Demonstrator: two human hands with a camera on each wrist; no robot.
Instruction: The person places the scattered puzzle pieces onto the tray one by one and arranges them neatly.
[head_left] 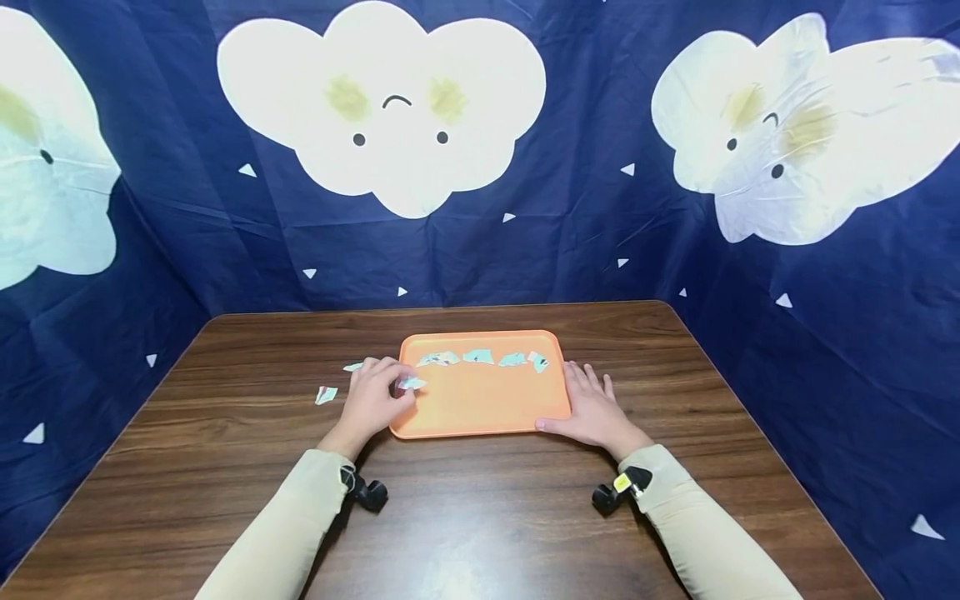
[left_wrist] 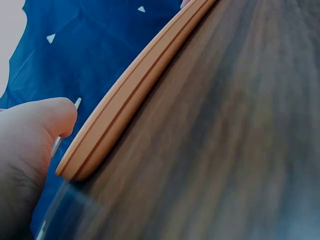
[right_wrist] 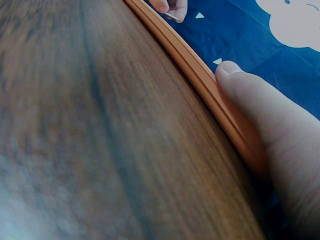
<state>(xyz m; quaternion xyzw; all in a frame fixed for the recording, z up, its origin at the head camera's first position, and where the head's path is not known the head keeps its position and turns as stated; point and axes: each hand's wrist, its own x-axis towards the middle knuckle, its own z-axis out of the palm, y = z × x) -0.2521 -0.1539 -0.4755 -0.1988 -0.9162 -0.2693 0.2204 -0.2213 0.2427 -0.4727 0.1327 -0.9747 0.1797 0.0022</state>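
Observation:
Between thumb and fingers my left hand (head_left: 373, 394) pinches a torn paper piece (head_left: 411, 383) over the left end of an orange tray (head_left: 480, 408). In the left wrist view, the paper's pale edge (left_wrist: 56, 146) shows behind the thumb (left_wrist: 47, 117). At the tray's right side, my right hand (head_left: 592, 408) touches the rim, its thumb at the near right corner and its fingers stretched out along the side. Along the tray's far part lie several torn paper pieces in a row, among them a light blue scrap (head_left: 478, 356) and a scrap (head_left: 538, 362) at the right end.
Left of the tray, a paper scrap (head_left: 326, 395) lies on the brown wooden table (head_left: 480, 500). Another scrap (head_left: 352, 367) lies close behind the left hand. A dark blue cloth (head_left: 450, 258) with white clouds hangs behind the table and along its sides.

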